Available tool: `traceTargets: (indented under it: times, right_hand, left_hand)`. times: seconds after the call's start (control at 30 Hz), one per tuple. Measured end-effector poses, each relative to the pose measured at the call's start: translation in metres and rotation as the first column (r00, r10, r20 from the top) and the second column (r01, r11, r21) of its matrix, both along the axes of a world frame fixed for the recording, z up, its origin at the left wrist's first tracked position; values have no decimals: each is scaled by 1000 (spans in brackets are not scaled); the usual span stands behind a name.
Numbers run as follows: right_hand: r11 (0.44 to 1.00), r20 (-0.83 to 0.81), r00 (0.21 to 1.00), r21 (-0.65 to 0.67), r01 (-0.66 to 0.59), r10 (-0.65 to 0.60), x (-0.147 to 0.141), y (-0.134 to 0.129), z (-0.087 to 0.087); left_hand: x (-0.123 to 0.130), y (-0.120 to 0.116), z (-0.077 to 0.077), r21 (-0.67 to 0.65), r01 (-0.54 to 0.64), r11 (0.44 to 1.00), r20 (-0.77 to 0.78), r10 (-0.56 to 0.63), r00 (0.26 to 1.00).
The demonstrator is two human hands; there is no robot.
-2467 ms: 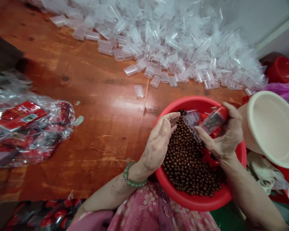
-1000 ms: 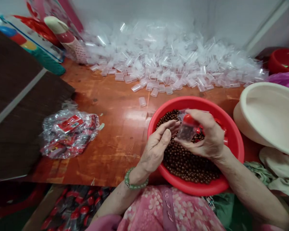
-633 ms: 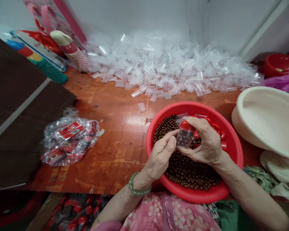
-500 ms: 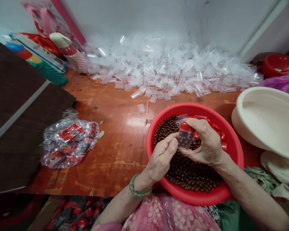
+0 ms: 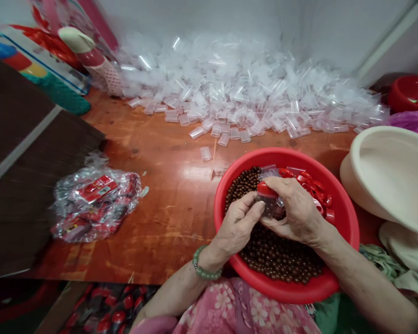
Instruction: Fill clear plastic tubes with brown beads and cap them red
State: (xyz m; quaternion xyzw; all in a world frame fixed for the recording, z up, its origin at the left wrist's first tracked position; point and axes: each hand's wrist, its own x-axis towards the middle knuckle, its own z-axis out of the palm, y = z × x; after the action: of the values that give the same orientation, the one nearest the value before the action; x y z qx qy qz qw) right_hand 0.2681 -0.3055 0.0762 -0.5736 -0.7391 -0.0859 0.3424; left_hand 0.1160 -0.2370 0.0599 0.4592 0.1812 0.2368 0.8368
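Observation:
Over a red plastic basin (image 5: 286,155), my left hand (image 5: 238,222) and my right hand (image 5: 296,211) close together on a clear plastic tube (image 5: 270,204) with a red cap (image 5: 266,189). Brown beads are visible inside it, though my fingers hide much of the tube. The basin holds a heap of round brown beads (image 5: 280,257). Several red caps (image 5: 311,183) and a few clear tubes (image 5: 269,171) lie at its far side, just beyond my right hand. A green bead bracelet (image 5: 205,266) circles my left wrist.
A large pile of clear tubes (image 5: 237,88) covers the back of the orange wooden table (image 5: 160,222), with one loose tube (image 5: 205,153) nearer me. A cream basin (image 5: 386,174) stands right, a plastic bag of red packets (image 5: 94,202) left, and a dark board (image 5: 21,162) overlaps the table's left side.
My hands have closed further around the tube, hiding more of it. The red cap now tilts to the left. The view has shifted slightly, showing more of the red caps in the basin.

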Motion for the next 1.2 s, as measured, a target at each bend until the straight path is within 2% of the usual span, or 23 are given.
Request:
traceTargets:
  times: [0.1,0.17,0.27,0.37,0.5,0.6,0.73,0.83,1.03,1.1,1.2]
  right_hand:
    - [991,-65,996,-118,-60,53,4,-3,5]
    - [986,-119,992,-153,-59,41,8,-7,9]
    - [987,-153,988,-158,10,-35,13,-11,12]
    - [990,-101,992,-126,59,-72,19,-11,9]
    - [986,10,992,-104,128,-128,25,-8,3]
    - [972,85,984,-167,167,-155,28,-7,-2]
    - [957,155,976,-226,183,-150,29,-6,-9]
    - [915,249,951,-311,258,-183,28,-6,-13]
    - [758,482,854,-478,444,-196,30,-7,-15]
    - [738,502,846,-500,454,-180,32,-8,-13]
    - [749,469,859,-491,445,-203,31,-13,-10]
  left_hand:
    - [-4,8,3,-33,15,999,13,-14,1000]
    - [-10,17,6,4,-29,1000,31,29,999]
    - [-18,30,10,102,-78,992,5,77,997]
    - [-21,39,11,164,-3,986,-57,13,998]
    - [-20,45,6,69,-45,997,-47,49,998]
    - [-18,44,0,-10,-30,999,-44,30,999]
    - [-19,39,-4,-38,-32,999,-10,32,999]
    - [-19,34,-1,-40,-30,999,-1,30,1000]
    - [-22,27,9,-64,-4,998,47,7,999]
    - [-23,25,11,-83,28,996,73,-22,997]
    - [-26,24,14,-127,78,989,105,-65,992]
